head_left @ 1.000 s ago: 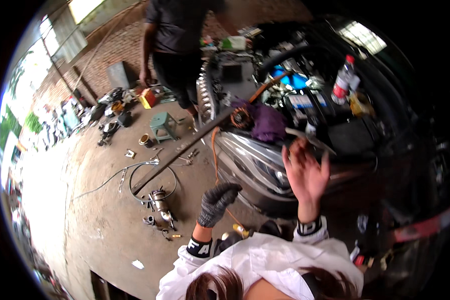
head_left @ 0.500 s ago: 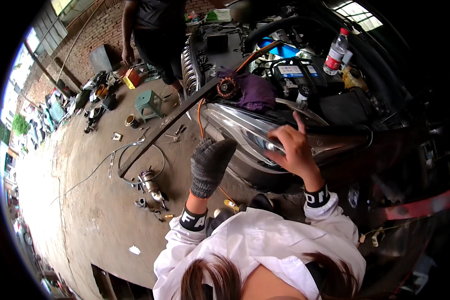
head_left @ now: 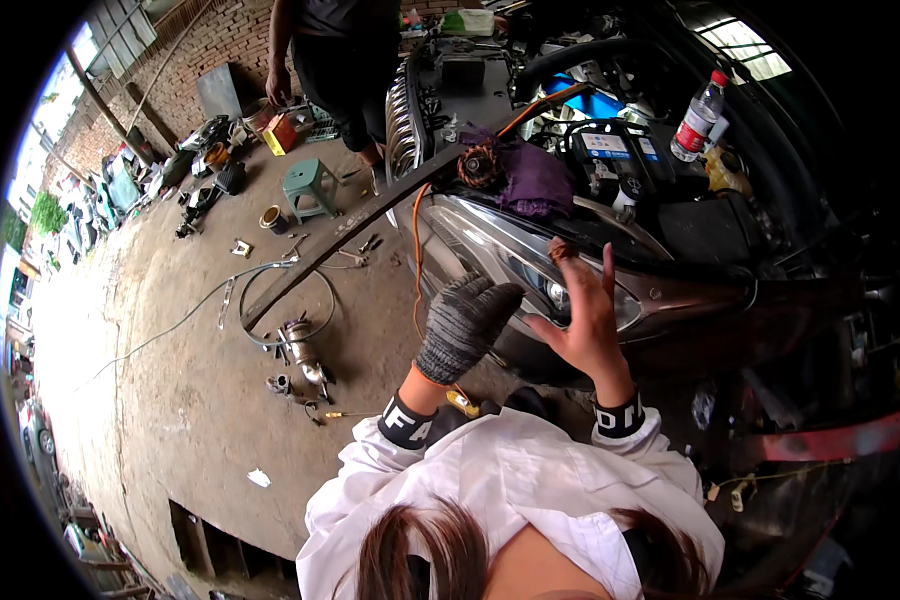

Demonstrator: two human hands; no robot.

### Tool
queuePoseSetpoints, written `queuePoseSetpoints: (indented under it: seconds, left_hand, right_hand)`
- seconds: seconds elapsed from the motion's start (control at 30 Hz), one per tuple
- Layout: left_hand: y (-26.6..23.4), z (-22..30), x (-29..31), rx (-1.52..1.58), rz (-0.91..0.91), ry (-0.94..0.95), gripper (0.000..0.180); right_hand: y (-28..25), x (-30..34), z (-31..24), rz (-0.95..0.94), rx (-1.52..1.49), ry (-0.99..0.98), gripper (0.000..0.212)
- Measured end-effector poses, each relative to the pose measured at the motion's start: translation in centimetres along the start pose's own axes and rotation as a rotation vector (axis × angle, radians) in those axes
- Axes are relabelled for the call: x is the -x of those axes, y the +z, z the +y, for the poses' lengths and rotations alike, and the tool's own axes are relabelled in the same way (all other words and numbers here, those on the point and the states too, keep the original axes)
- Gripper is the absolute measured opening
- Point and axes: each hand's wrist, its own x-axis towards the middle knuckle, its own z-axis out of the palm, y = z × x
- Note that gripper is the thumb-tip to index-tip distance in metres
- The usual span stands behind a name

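In front of the car's headlight (head_left: 555, 290), both my hands are raised close to each other. My left hand (head_left: 467, 325) wears a grey knit glove. Its fingers are curled together, and whatever they may hold is hidden. My right hand (head_left: 585, 310) is bare, with thumb and fingers apart. A brownish blur shows at one of its fingertips, too small to name. An orange cord (head_left: 417, 250) hangs down past the bumper, behind my gloved hand. Beyond my hands, a purple cloth (head_left: 537, 180) lies on the car's front edge beside a coiled, braided reddish-brown piece (head_left: 479, 165).
A long dark bar (head_left: 355, 228) slants from the car toward the floor. In the engine bay stand a battery (head_left: 610, 147) and a red-capped bottle (head_left: 697, 125). On the floor are a green stool (head_left: 312, 187) and a metal car part (head_left: 303, 345). Another person (head_left: 345, 75) stands beyond.
My left hand has moved right, away from the orange cord and closer to my right hand. The right hand's fingers have straightened upward. The whole view has shifted slightly.
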Motion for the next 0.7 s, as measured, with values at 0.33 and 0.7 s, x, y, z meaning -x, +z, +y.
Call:
queuePoseSetpoints:
  seconds: [0.33,0.7]
  left_hand:
    - [2.2,-2.6,-0.2,0.286,0.088,0.006,0.028]
    - [1.5,-4.2,-3.0,0.071,0.039,0.112,0.025]
  right_hand:
    - [1.7,2.1,0.7,-0.223,-1.593,0.616,0.025]
    - [3.5,-2.4,0.7,-0.222,0.207,0.022,0.03]
